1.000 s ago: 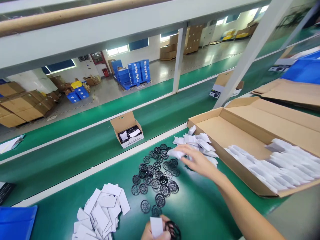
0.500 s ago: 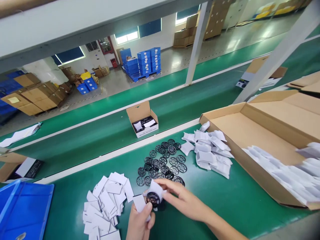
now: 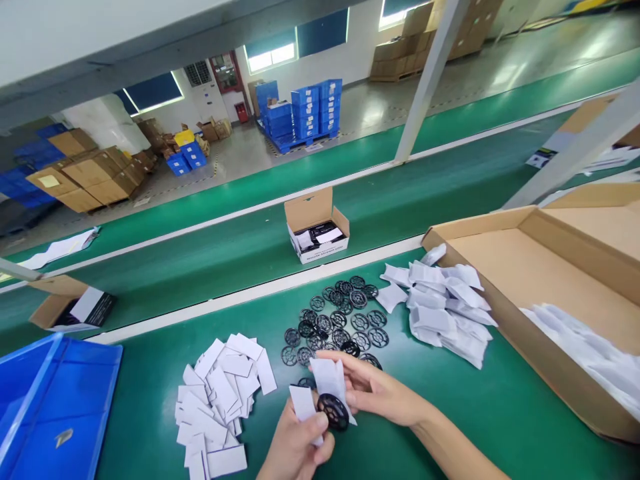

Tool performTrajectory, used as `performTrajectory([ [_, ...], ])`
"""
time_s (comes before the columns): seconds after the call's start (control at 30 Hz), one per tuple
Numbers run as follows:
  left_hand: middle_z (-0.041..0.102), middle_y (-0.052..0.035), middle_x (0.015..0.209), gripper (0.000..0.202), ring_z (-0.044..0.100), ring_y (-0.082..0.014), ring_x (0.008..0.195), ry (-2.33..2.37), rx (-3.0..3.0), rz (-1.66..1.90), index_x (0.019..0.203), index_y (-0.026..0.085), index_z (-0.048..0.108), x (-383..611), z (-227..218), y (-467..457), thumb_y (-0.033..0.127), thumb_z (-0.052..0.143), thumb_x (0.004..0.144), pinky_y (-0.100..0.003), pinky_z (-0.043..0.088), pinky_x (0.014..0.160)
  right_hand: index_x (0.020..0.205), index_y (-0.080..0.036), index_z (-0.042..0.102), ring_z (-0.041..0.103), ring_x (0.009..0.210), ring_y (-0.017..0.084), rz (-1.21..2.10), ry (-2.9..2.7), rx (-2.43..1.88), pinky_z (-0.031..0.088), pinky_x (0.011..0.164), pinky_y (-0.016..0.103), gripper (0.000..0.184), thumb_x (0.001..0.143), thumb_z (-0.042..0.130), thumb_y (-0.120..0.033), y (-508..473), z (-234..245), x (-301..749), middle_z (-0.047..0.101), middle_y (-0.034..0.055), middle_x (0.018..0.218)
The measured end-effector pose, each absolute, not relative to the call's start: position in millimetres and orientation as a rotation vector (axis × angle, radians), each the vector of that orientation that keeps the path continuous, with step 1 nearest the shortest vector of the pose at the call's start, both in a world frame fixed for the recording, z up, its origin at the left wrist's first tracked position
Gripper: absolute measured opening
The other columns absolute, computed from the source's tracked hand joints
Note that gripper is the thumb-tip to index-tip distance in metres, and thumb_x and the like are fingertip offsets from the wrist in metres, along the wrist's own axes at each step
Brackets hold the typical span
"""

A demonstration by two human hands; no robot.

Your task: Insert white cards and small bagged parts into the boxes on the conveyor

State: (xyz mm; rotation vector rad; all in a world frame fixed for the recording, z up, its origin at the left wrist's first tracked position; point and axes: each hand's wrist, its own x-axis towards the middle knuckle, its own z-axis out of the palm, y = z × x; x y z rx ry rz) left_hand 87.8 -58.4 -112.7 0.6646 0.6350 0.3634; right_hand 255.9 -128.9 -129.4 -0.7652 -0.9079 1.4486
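Between the thumb and fingers of my left hand (image 3: 300,443) are a white card (image 3: 303,404) and a spoked black plastic disc (image 3: 334,412). My right hand (image 3: 383,395), closed on a small white packet (image 3: 327,377), holds it upright just behind the disc. Whether packet and disc touch I cannot tell. Beyond my hands lies a spread of similar black discs (image 3: 324,324) on the green table. Left of them is a heap of white cards (image 3: 220,393). A pile of white packets (image 3: 433,300) lies to the right of the discs.
An opened carton (image 3: 327,251) with packed items stands on the green belt (image 3: 240,250) past the white rail. Another opened box (image 3: 60,303) is farther left. A blue bin (image 3: 55,413) sits at the left, a large cardboard tray (image 3: 500,307) with packets at the right.
My hands have come slightly right, and the packet now stands more upright beside the disc. The view has shifted, and the belt boxes appear farther right relative to the table.
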Motion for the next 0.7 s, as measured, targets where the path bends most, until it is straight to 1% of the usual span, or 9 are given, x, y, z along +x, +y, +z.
performTrajectory([
  [0.07, 0.056, -0.0018, 0.063, 0.045, 0.036, -0.0029, 0.043, 0.548, 0.682, 0.265, 0.078, 0.013, 0.063, 88, -114, -55, 0.047, 0.086, 0.059, -0.016, 0.017, 0.037, 0.134, -0.026, 0.045, 0.051, 0.064, 0.012, 1.519, -0.853, -0.690, 0.041, 0.055, 0.022, 0.062, 0.082, 0.073, -0.045, -127, -133, 254, 0.056, 0.0028, 0.094],
  [0.13, 0.056, -0.0040, 0.061, 0.046, 0.038, -0.0041, 0.043, 0.495, 0.711, 0.199, 0.078, 0.011, 0.066, 88, -114, -54, 0.049, 0.084, 0.060, -0.017, 0.017, 0.036, 0.127, -0.025, 0.050, 0.047, 0.056, 0.010, 1.565, -0.802, -0.653, 0.038, 0.050, 0.021, 0.061, 0.076, 0.078, -0.045, -126, -138, 253, 0.056, 0.0016, 0.089],
  [0.2, 0.059, -0.0052, 0.065, 0.049, 0.035, -0.0032, 0.042, 0.490, 0.756, 0.169, 0.082, 0.011, 0.069, 87, -113, -54, 0.052, 0.083, 0.059, -0.018, 0.017, 0.036, 0.121, -0.024, 0.054, 0.051, 0.062, 0.013, 1.527, -0.725, -0.672, 0.040, 0.053, 0.022, 0.060, 0.071, 0.082, -0.044, -126, -142, 257, 0.057, 0.0020, 0.088],
  [0.27, 0.062, -0.0051, 0.071, 0.053, 0.032, -0.0024, 0.041, 0.510, 0.868, 0.096, 0.091, 0.013, 0.072, 84, -113, -54, 0.054, 0.083, 0.058, -0.020, 0.018, 0.037, 0.118, -0.024, 0.057, 0.055, 0.077, 0.018, 1.402, -0.578, -0.704, 0.045, 0.064, 0.025, 0.062, 0.066, 0.085, -0.043, -128, -143, 264, 0.058, 0.0040, 0.094],
  [0.37, 0.064, -0.0042, 0.076, 0.050, 0.043, -0.0074, 0.051, 0.581, 1.095, -0.132, 0.099, 0.015, 0.073, 78, -117, -54, 0.046, 0.082, 0.061, -0.020, 0.032, 0.048, 0.115, -0.027, 0.058, 0.056, 0.085, 0.021, 1.235, -0.356, -0.684, 0.047, 0.074, 0.030, 0.063, 0.062, 0.085, -0.049, -133, -143, 280, 0.058, 0.0052, 0.098],
  [0.5, 0.067, -0.0057, 0.096, 0.038, 0.058, -0.0201, 0.079, 0.691, 1.353, -0.159, 0.097, 0.018, 0.074, 76, -132, -49, 0.036, 0.077, 0.064, -0.028, 0.043, 0.073, 0.108, -0.029, 0.061, 0.051, 0.068, 0.018, 1.176, -0.262, -0.678, 0.047, 0.059, 0.027, 0.058, 0.061, 0.082, -0.056, -140, -138, 296, 0.053, 0.0044, 0.090],
  [0.6, 0.061, -0.0090, 0.120, 0.024, 0.057, -0.0258, 0.103, 0.734, 1.436, 0.004, 0.092, 0.019, 0.073, 83, -137, -41, 0.034, 0.070, 0.073, -0.031, 0.042, 0.089, 0.104, -0.030, 0.062, 0.040, 0.057, 0.014, 1.186, -0.221, -0.673, 0.037, 0.044, 0.022, 0.054, 0.064, 0.079, -0.062, -141, -138, 300, 0.048, 0.0029, 0.085],
  [0.67, 0.060, -0.0095, 0.122, 0.022, 0.056, -0.0263, 0.107, 0.722, 1.453, 0.065, 0.091, 0.019, 0.073, 87, -133, -35, 0.034, 0.069, 0.075, -0.031, 0.040, 0.093, 0.102, -0.031, 0.061, 0.032, 0.052, 0.012, 1.154, -0.212, -0.689, 0.029, 0.038, 0.021, 0.059, 0.060, 0.077, -0.070, -140, -140, 301, 0.047, 0.0027, 0.085],
  [0.7, 0.063, -0.0094, 0.115, 0.022, 0.057, -0.0255, 0.102, 0.715, 1.467, 0.076, 0.091, 0.019, 0.072, 87, -130, -32, 0.034, 0.068, 0.076, -0.031, 0.041, 0.090, 0.102, -0.031, 0.061, 0.029, 0.051, 0.012, 1.131, -0.214, -0.715, 0.027, 0.036, 0.021, 0.063, 0.058, 0.076, -0.074, -140, -142, 302, 0.047, 0.0029, 0.084],
])
